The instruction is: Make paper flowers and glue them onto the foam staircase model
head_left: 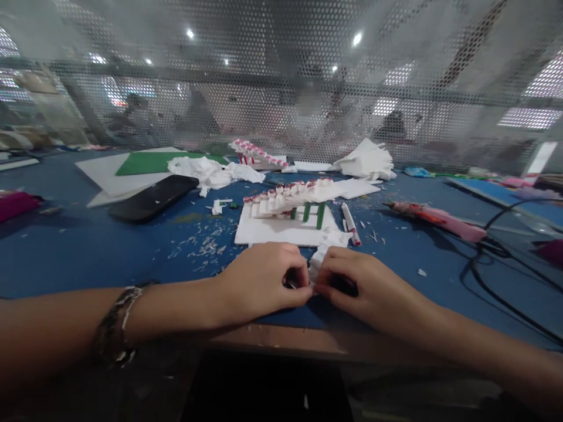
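Near the table's front edge, my left hand point(264, 278) and my right hand point(363, 282) meet with thumbs and fingertips pinched together. Between them is a crumpled piece of white tissue point(320, 258), partly hidden by the fingers. Just beyond the hands stands a small white staircase model point(281, 202), its steps edged in dark red and one side propped on green posts point(320, 215). It rests on a white board point(268, 234). Beside the board's right edge lies a white pen with a red end point(350, 224).
A black phone point(153, 198), crumpled tissue point(206, 173) and a green sheet point(145, 163) lie left. Behind are a second pink-edged model point(257, 155) and a tissue stack point(365, 159). Rightward lies a pink-handled tool point(440, 220) near black cables point(497, 293). Perforated metal screen point(281, 76) closes the back.
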Demonstrator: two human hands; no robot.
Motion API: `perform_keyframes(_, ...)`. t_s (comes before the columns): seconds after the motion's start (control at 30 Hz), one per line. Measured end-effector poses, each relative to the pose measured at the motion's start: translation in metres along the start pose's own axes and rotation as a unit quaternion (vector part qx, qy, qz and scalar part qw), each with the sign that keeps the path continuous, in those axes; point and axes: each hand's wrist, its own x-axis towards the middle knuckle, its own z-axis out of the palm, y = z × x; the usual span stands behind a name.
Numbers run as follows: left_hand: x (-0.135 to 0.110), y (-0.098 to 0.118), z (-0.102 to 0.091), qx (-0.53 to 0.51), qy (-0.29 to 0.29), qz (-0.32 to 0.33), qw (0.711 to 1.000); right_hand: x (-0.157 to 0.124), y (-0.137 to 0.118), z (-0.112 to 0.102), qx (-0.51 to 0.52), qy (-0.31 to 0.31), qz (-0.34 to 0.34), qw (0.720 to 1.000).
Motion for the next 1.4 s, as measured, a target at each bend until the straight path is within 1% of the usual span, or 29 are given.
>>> perform_keyframes(0.1, 0.0, 0.0, -0.002, 0.021, -0.01, 0.013, 1.0, 0.001, -0.001, 0.0, -0.002, -0.006, -0.002, 1.0)
perform_keyframes(0.2, -0.001, 0.0, -0.004, 0.015, -0.015, 0.027, 0.999, 0.002, -0.001, -0.002, -0.005, -0.011, -0.009, 1.0)
perform_keyframes(0.4, -0.001, -0.001, -0.004, 0.015, -0.007, 0.02, 1.0, 0.003, 0.002, -0.004, 0.007, -0.021, -0.018, 1.0)
perform_keyframes(0.57, 0.0, -0.001, -0.003, -0.002, -0.015, 0.011, 1.0, 0.002, 0.003, -0.005, -0.005, -0.022, -0.029, 0.999)
perform_keyframes(0.7, -0.001, -0.001, -0.001, 0.003, -0.012, 0.004, 1.0, 0.001, 0.001, -0.003, -0.015, -0.013, -0.017, 1.0)
perform_keyframes(0.77, 0.0, -0.002, -0.002, 0.008, -0.008, 0.016, 1.0, 0.0, 0.0, -0.002, -0.013, -0.007, -0.011, 1.0)
perform_keyframes(0.83, 0.001, -0.004, -0.005, 0.007, -0.016, 0.047, 0.999, -0.001, 0.0, -0.001, -0.013, 0.002, -0.009, 1.0)
perform_keyframes(0.93, 0.003, -0.007, -0.012, 0.003, -0.062, 0.1, 0.993, -0.003, 0.0, -0.001, -0.033, 0.007, -0.041, 0.999)
perform_keyframes(1.03, 0.005, -0.008, -0.018, 0.008, -0.1, 0.117, 0.988, -0.004, 0.0, -0.003, -0.028, -0.023, -0.083, 0.996)
perform_keyframes(1.13, 0.006, -0.008, -0.02, 0.021, -0.105, 0.117, 0.987, -0.002, -0.002, -0.004, -0.005, -0.037, -0.085, 0.996)
perform_keyframes(1.23, 0.006, -0.008, -0.02, 0.027, -0.101, 0.126, 0.986, 0.0, -0.003, -0.004, -0.014, -0.036, -0.078, 0.996)
perform_keyframes(1.33, 0.006, -0.009, -0.018, 0.032, -0.095, 0.132, 0.986, -0.001, -0.003, -0.001, -0.068, -0.024, -0.097, 0.993)
perform_keyframes(1.4, 0.005, -0.009, -0.016, 0.041, -0.088, 0.139, 0.986, -0.003, -0.001, 0.0, -0.123, -0.001, -0.137, 0.983)
